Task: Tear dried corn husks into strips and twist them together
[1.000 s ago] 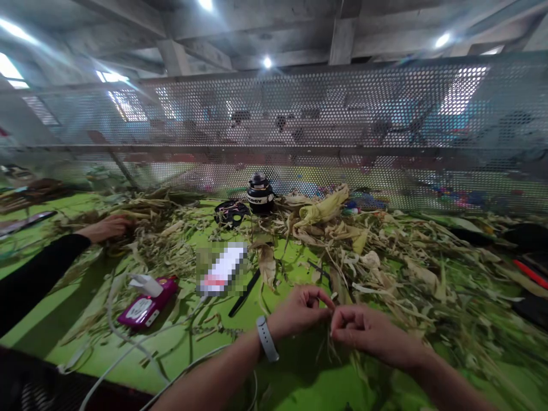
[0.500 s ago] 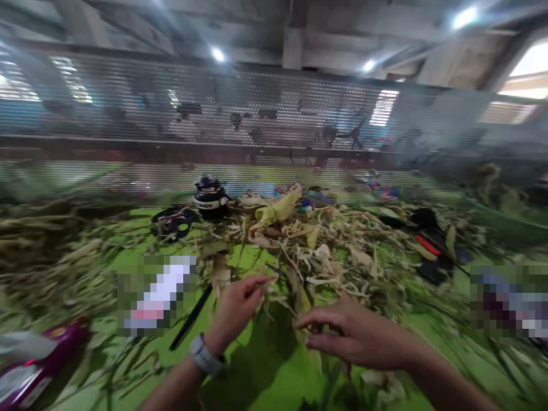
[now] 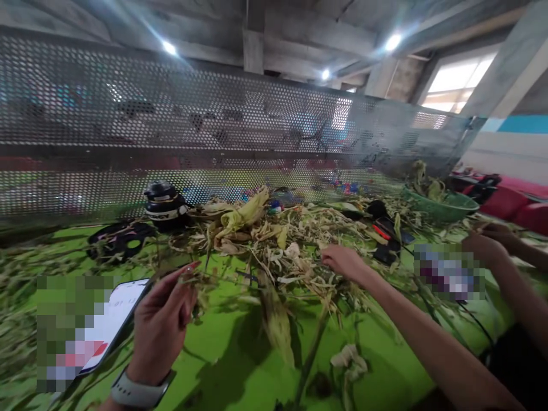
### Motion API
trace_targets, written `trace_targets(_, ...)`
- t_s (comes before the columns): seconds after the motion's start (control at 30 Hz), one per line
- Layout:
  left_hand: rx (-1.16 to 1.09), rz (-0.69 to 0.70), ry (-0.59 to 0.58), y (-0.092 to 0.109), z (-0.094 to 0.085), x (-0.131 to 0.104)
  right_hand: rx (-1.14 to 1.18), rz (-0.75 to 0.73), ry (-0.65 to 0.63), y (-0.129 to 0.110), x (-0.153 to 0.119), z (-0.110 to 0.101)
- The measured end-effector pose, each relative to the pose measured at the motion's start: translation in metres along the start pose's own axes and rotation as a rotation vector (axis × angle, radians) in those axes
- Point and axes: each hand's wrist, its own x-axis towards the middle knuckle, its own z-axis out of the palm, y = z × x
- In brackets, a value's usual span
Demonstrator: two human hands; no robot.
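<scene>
My left hand, with a pale watch on its wrist, is raised at the left, thumb and fingers pinched on a small sprig of dry plant scraps. My right hand reaches forward into a pile of dry husk strips, its fingers curled closed; what lies in them is hidden. Between my hands a long pale husk leaf lies on the green table. A rolled yellowish husk rests on top of the pile's far side.
A phone lies beside my left hand, a second blurred device at the right. A black jar and black disc stand back left. A green bowl sits back right. A perforated metal screen borders the table. Another person's hands are at right.
The view has swung to the right. My right hand has moved forward from the near table into the husk pile and closed; my left hand has drawn back, pinching plant scraps.
</scene>
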Motion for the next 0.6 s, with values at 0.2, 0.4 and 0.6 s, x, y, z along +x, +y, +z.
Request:
trace_targets(0.2,0.057,-0.224,-0.365,-0.017,-0.004,-0.008,0.016,0.071,0.163,0.002,0.044,-0.023)
trace_targets(0.4,0.387,-0.21,-0.933,-0.028,0.014,-0.023,0.08,0.077,0.019,-0.01,0.084,0.016)
trace_targets(0.6,0.48,-0.256,-1.04,-0.038,0.021,-0.029,0.258,0.046,0.225,0.016,0.102,-0.03)
